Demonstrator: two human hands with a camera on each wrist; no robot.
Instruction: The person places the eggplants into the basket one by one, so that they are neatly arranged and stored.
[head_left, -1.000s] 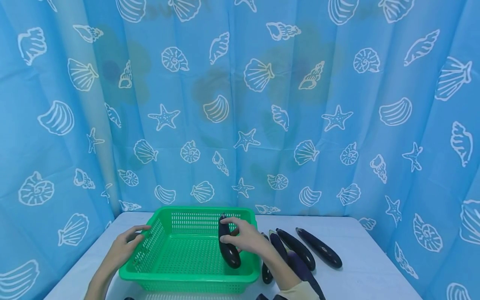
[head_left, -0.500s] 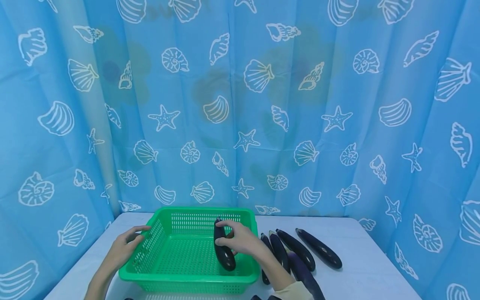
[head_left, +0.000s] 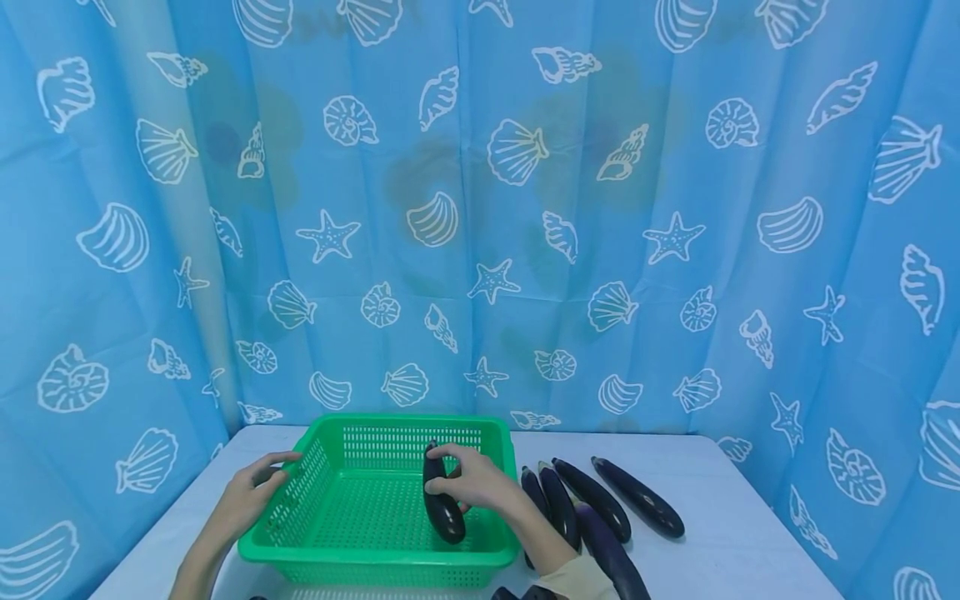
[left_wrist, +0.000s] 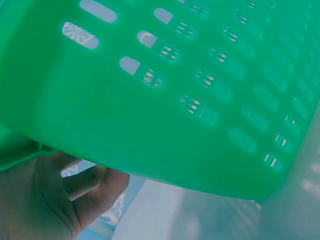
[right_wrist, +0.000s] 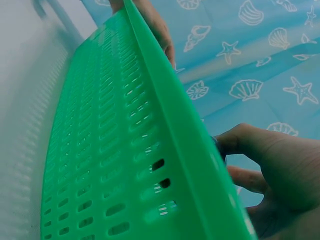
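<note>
A dark, glossy eggplant (head_left: 442, 510) hangs tilted inside the green plastic basket (head_left: 367, 557), toward its right side. My right hand (head_left: 476, 477) grips it near the upper end, thumb on one side and fingers on the other. From the right wrist view, that right hand (right_wrist: 280, 175) shows beyond the basket rim, which hides most of the eggplant. On the opposite side, my left hand (head_left: 247, 492) holds the basket's left rim. The left wrist view shows this left hand (left_wrist: 75, 195) with bent fingers at the rim, partly covered by the basket wall.
Several eggplants (head_left: 637, 497) lie on the white table (head_left: 735, 517) to the right of the basket. Dark objects (head_left: 517, 593) show at the bottom edge, partly cut off. A blue seashell-patterned curtain (head_left: 465, 250) surrounds the table at the back and sides.
My right hand has carried the eggplant leftward and slightly lower inside the basket. The left hand stays at the left rim, and the basket has not moved.
</note>
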